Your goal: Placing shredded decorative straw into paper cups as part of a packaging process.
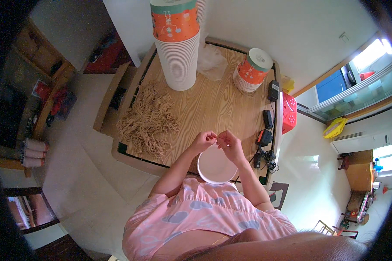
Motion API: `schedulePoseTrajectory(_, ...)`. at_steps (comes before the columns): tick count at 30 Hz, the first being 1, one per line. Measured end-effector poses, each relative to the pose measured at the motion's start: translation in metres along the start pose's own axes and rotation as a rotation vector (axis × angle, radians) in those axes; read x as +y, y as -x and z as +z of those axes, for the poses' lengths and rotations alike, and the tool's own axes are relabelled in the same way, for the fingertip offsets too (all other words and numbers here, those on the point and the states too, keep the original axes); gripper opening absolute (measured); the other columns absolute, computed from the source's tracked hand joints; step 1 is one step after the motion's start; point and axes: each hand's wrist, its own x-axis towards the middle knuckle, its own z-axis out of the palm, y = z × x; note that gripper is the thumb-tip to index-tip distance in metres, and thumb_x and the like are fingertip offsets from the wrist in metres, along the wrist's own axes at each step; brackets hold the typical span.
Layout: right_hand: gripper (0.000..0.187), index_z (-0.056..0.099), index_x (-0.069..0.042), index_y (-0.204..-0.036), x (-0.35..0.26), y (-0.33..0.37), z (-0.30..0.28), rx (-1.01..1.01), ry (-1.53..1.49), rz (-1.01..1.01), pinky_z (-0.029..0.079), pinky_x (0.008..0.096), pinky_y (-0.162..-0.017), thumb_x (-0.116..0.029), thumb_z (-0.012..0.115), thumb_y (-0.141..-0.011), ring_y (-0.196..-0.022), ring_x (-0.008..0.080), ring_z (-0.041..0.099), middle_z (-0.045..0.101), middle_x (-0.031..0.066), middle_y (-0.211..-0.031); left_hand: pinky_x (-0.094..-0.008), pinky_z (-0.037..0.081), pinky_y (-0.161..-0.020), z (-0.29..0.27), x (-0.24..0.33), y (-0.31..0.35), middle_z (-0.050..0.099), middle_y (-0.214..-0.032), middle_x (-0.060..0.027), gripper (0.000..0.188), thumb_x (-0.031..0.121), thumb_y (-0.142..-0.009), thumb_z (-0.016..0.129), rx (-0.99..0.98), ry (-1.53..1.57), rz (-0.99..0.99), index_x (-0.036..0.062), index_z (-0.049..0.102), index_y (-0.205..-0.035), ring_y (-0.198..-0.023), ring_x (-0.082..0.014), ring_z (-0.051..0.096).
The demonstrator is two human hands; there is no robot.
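Observation:
A white round paper bucket [217,167], its mouth turned toward me, rests between my body and the table's near edge. At its far rim my left hand [206,141] and my right hand [230,145] meet, thumbs and fingertips pinched close together. Whatever lies between the fingertips is too small to make out. To the left of my hands a loose heap of tan twisted cords [148,119] spreads over the wooden table [204,104]. A tall stack of white paper buckets [176,61] stands behind it, topped by an orange and green printed one [175,21].
At the back right stands a shorter stack of printed buckets [252,71]. Crumpled clear plastic [212,63] lies between the stacks. Black adapters [268,118] and tangled cables [270,161] line the right edge. A red stool [288,113] is beside the table; an open cardboard box [111,104] sits left.

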Motion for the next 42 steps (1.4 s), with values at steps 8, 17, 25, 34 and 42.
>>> schedulePoseTrajectory(8, 0.006, 0.052, -0.002, -0.083, -0.004, -0.006, -0.006, 0.075, 0.028, 0.102, 0.043, 0.0238, -0.048, -0.008, 0.053, -0.084, -0.058, 0.0084, 0.05, 0.054, 0.0027, -0.068, -0.0214, 0.043, -0.059, 0.009, 0.023, 0.002, 0.057, -0.073, 0.0017, 0.019, 0.023, -0.079, 0.059, 0.016, 0.107, -0.079, 0.0045, 0.056, -0.081, -0.066, -0.0054, 0.052)
schedulePoseTrajectory(17, 0.008, 0.053, -0.001, -0.086, 0.005, -0.011, -0.004, 0.075, 0.15, -0.103, 0.046, 0.0277, -0.06, -0.006, 0.056, -0.08, -0.067, 0.0141, 0.056, 0.058, 0.006, -0.074, -0.021, 0.043, -0.06, 0.002, 0.001, -0.005, 0.057, -0.075, 0.0029, 0.018, 0.025, -0.079, 0.062, -0.02, 0.245, -0.018, 0.0074, 0.057, -0.082, -0.068, -0.0054, 0.052)
schedulePoseTrajectory(25, 0.008, 0.053, -0.001, -0.084, 0.027, -0.021, -0.014, 0.082, 0.285, -0.174, 0.046, 0.0308, -0.064, 0.001, 0.053, -0.077, -0.073, 0.0238, 0.058, 0.058, 0.0127, -0.08, -0.0193, 0.041, -0.056, 0.011, 0.012, -0.005, 0.056, -0.07, 0.0032, 0.017, 0.019, -0.078, 0.063, 0.046, 0.138, -0.07, 0.0034, 0.061, -0.081, -0.063, -0.0041, 0.049)
schedulePoseTrajectory(34, 0.015, 0.055, -0.001, -0.089, 0.038, -0.025, -0.017, 0.008, 0.373, -0.125, 0.047, 0.0261, -0.065, 0.004, 0.053, -0.075, -0.076, 0.0163, 0.059, 0.058, 0.009, -0.085, -0.0216, 0.04, -0.057, 0.008, 0.003, -0.008, 0.054, -0.071, 0.0035, 0.013, 0.02, -0.079, 0.061, 0.109, 0.117, -0.085, 0.0078, 0.058, -0.081, -0.064, -0.0062, 0.047)
schedulePoseTrajectory(42, 0.017, 0.055, -0.004, -0.09, 0.043, -0.025, -0.014, 0.14, 0.235, -0.036, 0.047, 0.029, -0.059, 0.001, 0.054, -0.074, -0.072, 0.0192, 0.06, 0.057, 0.0102, -0.083, -0.0234, 0.042, -0.054, 0.01, -0.004, -0.013, 0.057, -0.068, -0.0013, 0.014, 0.016, -0.081, 0.057, 0.195, 0.069, -0.137, 0.0017, 0.059, -0.08, -0.059, -0.0074, 0.05)
